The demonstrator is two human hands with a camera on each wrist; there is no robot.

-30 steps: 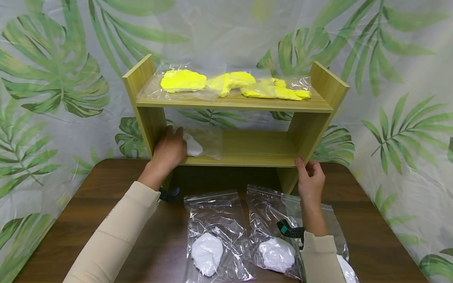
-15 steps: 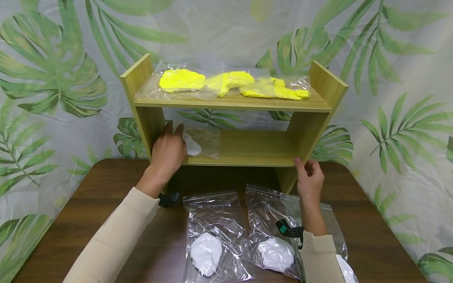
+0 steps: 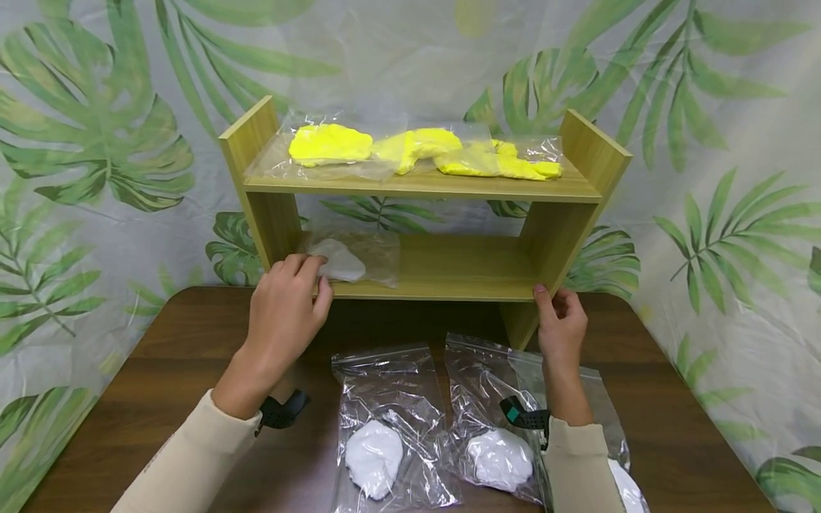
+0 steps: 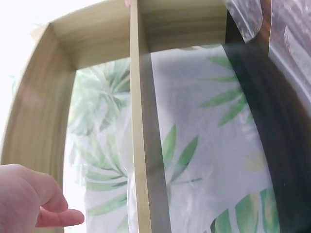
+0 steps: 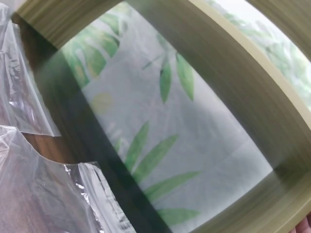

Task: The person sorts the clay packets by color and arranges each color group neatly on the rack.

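Observation:
In the head view a clear plastic bag (image 3: 383, 256) with a flat white lump (image 3: 343, 261) lies at the left of the wooden rack's middle shelf (image 3: 471, 267). My left hand (image 3: 282, 306) is at the shelf's front left, fingers loosely bent beside the bag's near edge; whether the fingertips touch it I cannot tell. The left wrist view shows the thumb and a finger of that left hand (image 4: 34, 201) with nothing between them. My right hand (image 3: 562, 324) grips the rack's right side panel, thumb on the front edge and fingers curled on the outer side.
Several bags of bright yellow soft lumps (image 3: 330, 144) lie along the top shelf (image 3: 410, 188). On the dark wooden table (image 3: 212, 335), zip bags (image 3: 391, 370) with white lumps (image 3: 374, 459) lie before the rack, one partly under the right forearm. A leaf-patterned cloth (image 3: 410, 57) hangs behind.
My left hand has drawn back from the middle shelf toward the front left, uncovering the bagged white lump, which stays in place. The right hand keeps its grip on the rack.

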